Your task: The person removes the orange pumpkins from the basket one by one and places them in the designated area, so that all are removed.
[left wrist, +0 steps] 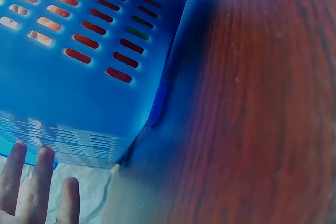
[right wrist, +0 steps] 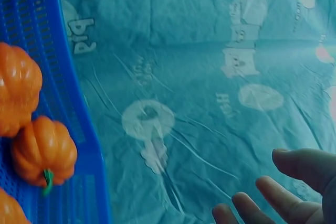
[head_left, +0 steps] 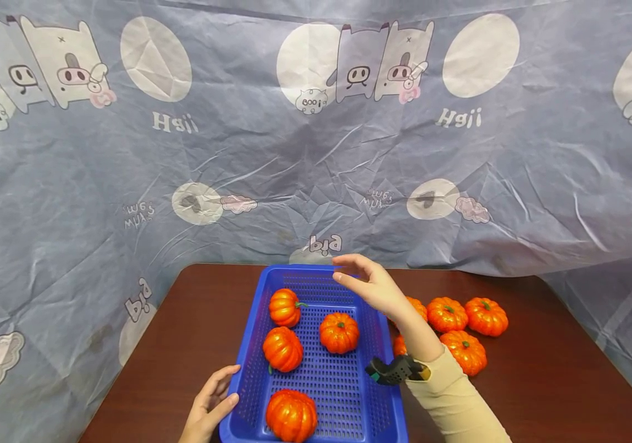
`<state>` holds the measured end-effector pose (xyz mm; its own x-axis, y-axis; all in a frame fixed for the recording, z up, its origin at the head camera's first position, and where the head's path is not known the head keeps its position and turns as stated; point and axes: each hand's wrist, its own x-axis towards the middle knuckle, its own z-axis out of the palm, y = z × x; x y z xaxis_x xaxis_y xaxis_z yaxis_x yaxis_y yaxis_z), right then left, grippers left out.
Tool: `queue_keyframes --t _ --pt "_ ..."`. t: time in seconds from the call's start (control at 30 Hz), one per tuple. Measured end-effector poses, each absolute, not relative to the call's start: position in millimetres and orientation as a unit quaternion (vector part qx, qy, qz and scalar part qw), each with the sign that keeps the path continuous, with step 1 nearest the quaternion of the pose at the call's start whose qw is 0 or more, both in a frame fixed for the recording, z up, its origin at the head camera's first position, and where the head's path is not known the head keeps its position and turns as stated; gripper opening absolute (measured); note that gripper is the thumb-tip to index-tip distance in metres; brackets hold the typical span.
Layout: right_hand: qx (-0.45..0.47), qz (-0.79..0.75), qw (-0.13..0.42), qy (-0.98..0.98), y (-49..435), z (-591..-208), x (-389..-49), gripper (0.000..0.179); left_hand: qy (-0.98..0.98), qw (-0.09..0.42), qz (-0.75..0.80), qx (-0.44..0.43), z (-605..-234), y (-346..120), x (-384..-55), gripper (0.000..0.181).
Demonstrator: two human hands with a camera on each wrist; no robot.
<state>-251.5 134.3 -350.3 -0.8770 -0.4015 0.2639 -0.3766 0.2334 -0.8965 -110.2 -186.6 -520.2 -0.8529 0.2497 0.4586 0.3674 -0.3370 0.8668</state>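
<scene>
A blue plastic basket (head_left: pixel 327 369) with slotted walls stands on the table, holding several shiny orange pumpkins (head_left: pixel 340 333). One of them, with a green stem, lies by the wall in the right wrist view (right wrist: pixel 44 151). My left hand (head_left: pixel 210 403) is at the basket's left side, its fingertips right at the rim. The left wrist view shows that hand's fingers (left wrist: pixel 39 184) extended beside the slotted wall. Over the basket's back right corner my right hand (head_left: pixel 371 286) is raised, fingers spread loosely and thumb apart, with nothing between them.
To the right of the basket, several more pumpkins (head_left: pixel 486 317) sit in a cluster, some partly hidden behind my right forearm. The dark brown table (head_left: pixel 194 314) ends at the back against a grey-blue printed cloth (head_left: pixel 271 154). A black band (head_left: pixel 396 370) is on my right wrist.
</scene>
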Motion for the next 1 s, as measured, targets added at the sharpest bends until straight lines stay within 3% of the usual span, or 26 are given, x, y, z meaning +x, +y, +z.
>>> queue_keyframes --t 0.37,1.0 --pt "-0.253 -0.568 0.042 0.782 85.3 -364.3 -263.8 0.037 -0.578 0.038 -0.768 -0.273 -522.7 -186.9 -110.3 0.044" --pt "-0.193 -0.563 0.013 0.803 46.1 -411.0 -279.8 0.049 -0.597 0.062 -0.752 -0.273 -523.0 -187.7 -112.1 0.047"
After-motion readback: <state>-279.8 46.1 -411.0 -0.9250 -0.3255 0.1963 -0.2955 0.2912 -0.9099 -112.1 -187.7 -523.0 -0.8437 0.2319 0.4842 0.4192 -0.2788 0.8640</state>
